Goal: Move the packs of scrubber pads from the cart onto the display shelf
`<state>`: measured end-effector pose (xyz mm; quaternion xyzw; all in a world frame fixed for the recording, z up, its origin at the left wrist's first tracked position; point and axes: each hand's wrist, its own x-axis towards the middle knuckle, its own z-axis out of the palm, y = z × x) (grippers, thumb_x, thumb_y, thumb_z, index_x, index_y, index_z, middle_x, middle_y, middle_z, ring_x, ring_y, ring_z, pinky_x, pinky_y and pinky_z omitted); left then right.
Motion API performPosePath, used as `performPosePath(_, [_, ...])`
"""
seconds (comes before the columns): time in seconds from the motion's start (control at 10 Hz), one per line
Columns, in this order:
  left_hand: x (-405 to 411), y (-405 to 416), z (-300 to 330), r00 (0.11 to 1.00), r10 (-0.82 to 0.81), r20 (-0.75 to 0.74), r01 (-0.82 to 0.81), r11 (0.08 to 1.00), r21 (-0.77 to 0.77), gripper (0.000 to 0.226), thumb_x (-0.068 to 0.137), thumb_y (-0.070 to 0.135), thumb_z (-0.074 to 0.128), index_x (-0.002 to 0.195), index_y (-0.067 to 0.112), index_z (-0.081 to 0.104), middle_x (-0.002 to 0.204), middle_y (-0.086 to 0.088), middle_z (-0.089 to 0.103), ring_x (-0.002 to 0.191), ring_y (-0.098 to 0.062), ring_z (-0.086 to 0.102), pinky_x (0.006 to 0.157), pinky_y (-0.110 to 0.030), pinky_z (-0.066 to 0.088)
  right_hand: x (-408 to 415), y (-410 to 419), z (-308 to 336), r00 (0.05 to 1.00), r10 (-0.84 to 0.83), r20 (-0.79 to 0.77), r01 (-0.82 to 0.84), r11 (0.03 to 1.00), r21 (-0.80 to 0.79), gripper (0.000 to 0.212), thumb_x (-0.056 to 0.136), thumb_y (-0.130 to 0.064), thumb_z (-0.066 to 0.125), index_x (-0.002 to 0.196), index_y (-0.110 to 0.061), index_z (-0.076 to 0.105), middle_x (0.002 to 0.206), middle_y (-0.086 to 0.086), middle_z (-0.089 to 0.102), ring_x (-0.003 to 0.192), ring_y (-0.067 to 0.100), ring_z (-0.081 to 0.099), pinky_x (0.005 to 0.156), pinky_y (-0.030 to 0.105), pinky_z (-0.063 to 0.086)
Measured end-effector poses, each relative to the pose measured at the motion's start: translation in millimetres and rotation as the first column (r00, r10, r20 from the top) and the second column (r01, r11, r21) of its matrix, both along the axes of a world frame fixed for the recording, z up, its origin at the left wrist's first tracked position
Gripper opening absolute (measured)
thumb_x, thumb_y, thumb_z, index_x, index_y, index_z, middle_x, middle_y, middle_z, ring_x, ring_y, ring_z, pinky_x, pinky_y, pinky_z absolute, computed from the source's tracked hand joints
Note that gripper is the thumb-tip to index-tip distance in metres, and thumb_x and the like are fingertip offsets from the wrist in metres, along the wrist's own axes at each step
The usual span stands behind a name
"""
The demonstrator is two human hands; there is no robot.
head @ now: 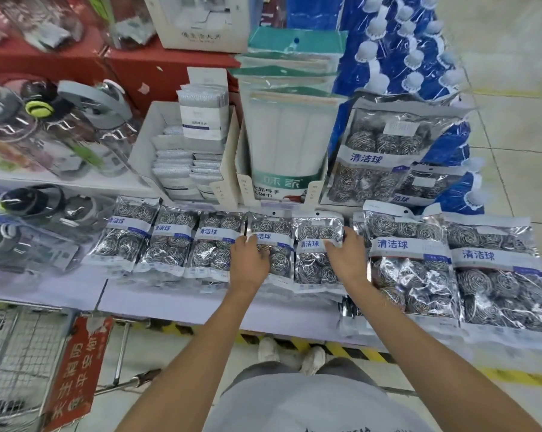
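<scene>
A row of clear packs of steel scrubber pads lies along the front of the pale display shelf (169,302). My left hand (250,260) holds the left side of one small pack (279,260), thumb on top. My right hand (348,260) holds the right side of the neighbouring small pack (310,266), thumb on its label. Three more small packs (166,244) lie to the left. Two larger packs (410,266) lie to the right. The wire cart (13,353) stands at the lower left; I see no packs in it.
Behind the row stand cardboard boxes of sponge cloths (182,157), white dishcloth packs (282,145) and upright scrubber packs (378,151). Bottles (60,129) fill the left shelves. Blue packages (403,45) are stacked at the right. A red sign (76,369) hangs on the cart.
</scene>
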<state>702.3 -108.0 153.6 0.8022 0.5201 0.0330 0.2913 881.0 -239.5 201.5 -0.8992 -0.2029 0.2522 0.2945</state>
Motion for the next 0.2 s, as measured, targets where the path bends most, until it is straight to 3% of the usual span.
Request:
performPosePath(0.1, [-11.5, -21.4, 17.1, 0.997, -0.071, 0.043, 0.066, 0.993, 0.102, 0.033, 0.101, 0.023, 0.062, 0.131, 0.011, 0.063, 0.127, -0.010, 0.059, 0.119, -0.028, 0.052, 0.104, -0.041, 0.048, -23.0, -22.3, 13.9, 0.971, 0.151, 0.185, -0.173, 0.979, 0.109, 0.042, 0.098, -0.014, 0.064, 0.140, -0.012, 0.058, 0.137, 0.007, 0.052, 0.101, 0.005, 0.045, 0.098, 0.003, 0.031])
performPosePath(0.2, [-61.8, -59.4, 34.9, 0.981, -0.141, 0.132, 0.139, 0.990, 0.022, 0.021, 0.105, 0.026, 0.054, 0.123, 0.020, 0.063, 0.111, 0.003, 0.062, 0.098, -0.017, 0.059, 0.085, -0.030, 0.054, -55.6, -68.3, -0.2, 0.914, 0.305, 0.267, -0.354, 0.921, 0.163, 0.026, 0.098, -0.014, 0.062, 0.123, -0.020, 0.068, 0.131, -0.002, 0.057, 0.110, 0.002, 0.050, 0.104, 0.014, 0.039])
